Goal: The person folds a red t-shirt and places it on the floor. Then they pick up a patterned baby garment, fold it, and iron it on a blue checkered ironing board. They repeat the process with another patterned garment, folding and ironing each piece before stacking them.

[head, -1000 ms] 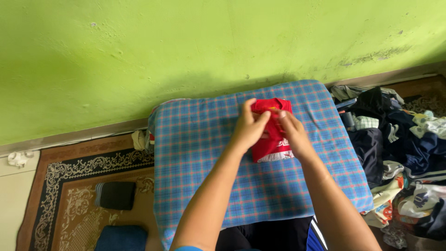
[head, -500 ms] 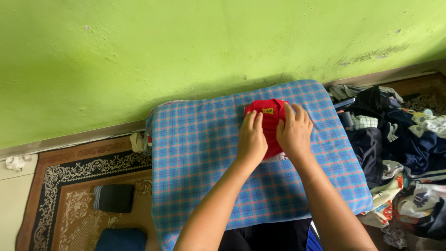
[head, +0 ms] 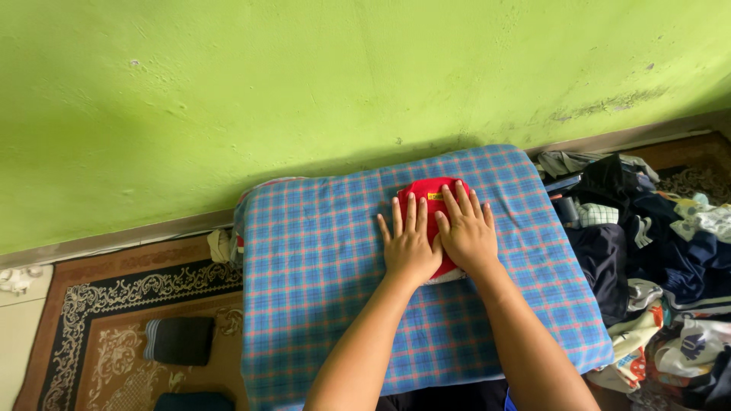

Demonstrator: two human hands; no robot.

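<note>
A small folded red garment [head: 431, 187] lies on a blue plaid cloth [head: 320, 259] spread over a low pad. My left hand [head: 410, 240] and my right hand [head: 466, 230] rest flat on top of it, side by side, fingers spread and pointing toward the green wall. The hands cover most of the garment; only its far red edge and a sliver of white at its near edge show.
A heap of dark and light clothes [head: 655, 251] lies to the right of the pad. On the patterned rug [head: 106, 320] at left sit a folded black item [head: 179, 340] and a dark blue one [head: 194, 401]. The green wall [head: 304, 91] stands just behind.
My hands went from pinching and folding the red garment to lying flat on it with fingers spread. The garment now looks shorter and more compact.
</note>
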